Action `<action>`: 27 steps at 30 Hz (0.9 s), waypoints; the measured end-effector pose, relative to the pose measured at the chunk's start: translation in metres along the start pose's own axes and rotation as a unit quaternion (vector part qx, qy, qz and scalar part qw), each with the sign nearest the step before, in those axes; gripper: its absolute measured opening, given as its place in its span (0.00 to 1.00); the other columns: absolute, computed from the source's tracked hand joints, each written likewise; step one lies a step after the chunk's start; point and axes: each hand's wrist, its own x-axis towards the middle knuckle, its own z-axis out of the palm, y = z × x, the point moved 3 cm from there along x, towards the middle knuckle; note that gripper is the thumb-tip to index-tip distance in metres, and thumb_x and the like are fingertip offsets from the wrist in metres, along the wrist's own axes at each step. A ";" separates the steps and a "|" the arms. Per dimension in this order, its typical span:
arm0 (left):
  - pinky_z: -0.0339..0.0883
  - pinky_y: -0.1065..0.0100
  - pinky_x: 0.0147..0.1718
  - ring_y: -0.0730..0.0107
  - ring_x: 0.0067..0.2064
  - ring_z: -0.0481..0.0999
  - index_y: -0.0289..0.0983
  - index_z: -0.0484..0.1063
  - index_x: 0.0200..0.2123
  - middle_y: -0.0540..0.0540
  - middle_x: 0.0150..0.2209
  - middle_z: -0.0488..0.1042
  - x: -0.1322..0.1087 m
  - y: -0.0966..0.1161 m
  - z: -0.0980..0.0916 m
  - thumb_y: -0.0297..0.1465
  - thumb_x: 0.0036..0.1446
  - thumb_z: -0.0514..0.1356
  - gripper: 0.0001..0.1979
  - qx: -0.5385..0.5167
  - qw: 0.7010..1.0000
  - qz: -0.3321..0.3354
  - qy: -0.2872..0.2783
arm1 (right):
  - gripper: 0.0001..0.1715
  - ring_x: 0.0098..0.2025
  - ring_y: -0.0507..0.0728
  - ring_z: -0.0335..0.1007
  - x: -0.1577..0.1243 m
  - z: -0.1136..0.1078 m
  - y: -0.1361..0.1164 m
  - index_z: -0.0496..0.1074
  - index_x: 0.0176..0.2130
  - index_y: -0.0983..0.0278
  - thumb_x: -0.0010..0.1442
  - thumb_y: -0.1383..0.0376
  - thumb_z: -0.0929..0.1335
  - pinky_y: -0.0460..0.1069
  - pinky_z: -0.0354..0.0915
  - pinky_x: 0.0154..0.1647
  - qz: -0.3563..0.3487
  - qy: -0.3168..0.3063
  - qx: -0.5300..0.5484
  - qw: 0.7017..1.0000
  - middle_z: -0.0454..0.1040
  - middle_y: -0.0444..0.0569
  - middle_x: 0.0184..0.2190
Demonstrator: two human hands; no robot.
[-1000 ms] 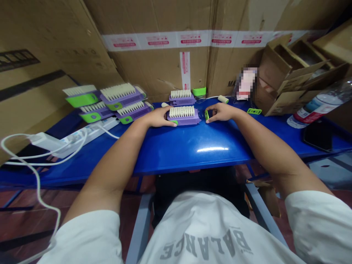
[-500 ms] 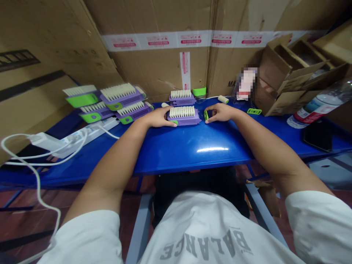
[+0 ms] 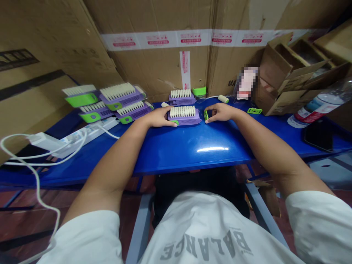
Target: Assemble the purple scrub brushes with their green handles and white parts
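Observation:
My left hand [image 3: 159, 117] grips the left end of a purple plastic brush [image 3: 184, 122] with cream bristles facing up, which lies on the blue table [image 3: 176, 150]. A green part [image 3: 175, 123] shows under my left fingertips. My right hand [image 3: 220, 112] pinches a small green-edged piece [image 3: 205, 115] just right of the brush, with a narrow gap between them. Another purple brush [image 3: 182, 97] stands behind, and a green lid [image 3: 199, 91] sits beyond it.
Several purple-and-green brushes [image 3: 118, 96] are piled at the left, near a white power strip [image 3: 90, 129] and cables. A cream roller [image 3: 223, 99], green clip [image 3: 254, 111], water bottle [image 3: 316, 105] and dark phone [image 3: 317, 135] lie right. Cardboard boxes [image 3: 286, 79] wall the back.
My right hand and its green piece have shifted slightly left, towards the brush. The brush and my left hand look nearly unmoved.

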 end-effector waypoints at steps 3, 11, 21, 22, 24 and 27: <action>0.73 0.50 0.72 0.37 0.72 0.81 0.43 0.70 0.78 0.37 0.75 0.79 0.001 -0.001 0.000 0.53 0.54 0.78 0.53 -0.002 1.000 0.003 0.001 | 0.53 0.35 0.59 0.74 0.001 0.000 0.001 0.83 0.70 0.66 0.56 0.43 0.85 0.53 0.64 0.43 0.003 -0.001 0.001 1.000 0.83 0.48 0.35; 0.72 0.51 0.72 0.38 0.73 0.80 0.45 0.70 0.79 0.38 0.76 0.78 0.002 -0.003 0.002 0.53 0.54 0.78 0.53 0.000 1.000 0.009 0.003 | 0.52 0.35 0.59 0.73 0.001 0.000 0.001 0.83 0.70 0.66 0.56 0.42 0.84 0.53 0.64 0.42 -0.001 -0.001 -0.006 1.000 0.83 0.47 0.34; 0.71 0.50 0.74 0.37 0.75 0.79 0.43 0.69 0.79 0.38 0.77 0.76 0.003 0.000 0.003 0.53 0.55 0.78 0.53 0.008 1.000 0.010 0.002 | 0.52 0.35 0.58 0.73 0.003 0.001 0.005 0.85 0.68 0.64 0.54 0.40 0.84 0.53 0.63 0.43 -0.012 0.002 0.004 1.000 0.80 0.45 0.33; 0.71 0.50 0.74 0.38 0.75 0.79 0.44 0.69 0.79 0.38 0.77 0.76 0.003 0.000 0.003 0.53 0.55 0.78 0.53 0.008 1.000 0.010 0.002 | 0.52 0.35 0.58 0.73 0.003 0.001 0.005 0.85 0.68 0.64 0.54 0.40 0.84 0.53 0.63 0.43 -0.014 0.003 0.005 1.000 0.80 0.45 0.33; 0.71 0.50 0.74 0.38 0.75 0.79 0.44 0.69 0.79 0.38 0.77 0.76 0.003 0.000 0.004 0.53 0.55 0.78 0.53 0.008 1.000 0.011 0.002 | 0.52 0.35 0.59 0.73 0.004 0.001 0.005 0.85 0.68 0.65 0.54 0.40 0.84 0.53 0.63 0.43 -0.012 0.002 0.005 1.000 0.80 0.45 0.32; 0.72 0.51 0.73 0.38 0.74 0.79 0.45 0.69 0.79 0.39 0.77 0.77 0.004 0.000 0.004 0.54 0.55 0.78 0.53 0.007 1.000 0.013 0.005 | 0.53 0.35 0.60 0.73 0.003 0.001 0.005 0.84 0.68 0.65 0.53 0.40 0.84 0.53 0.63 0.42 -0.007 0.002 0.002 1.000 0.81 0.46 0.33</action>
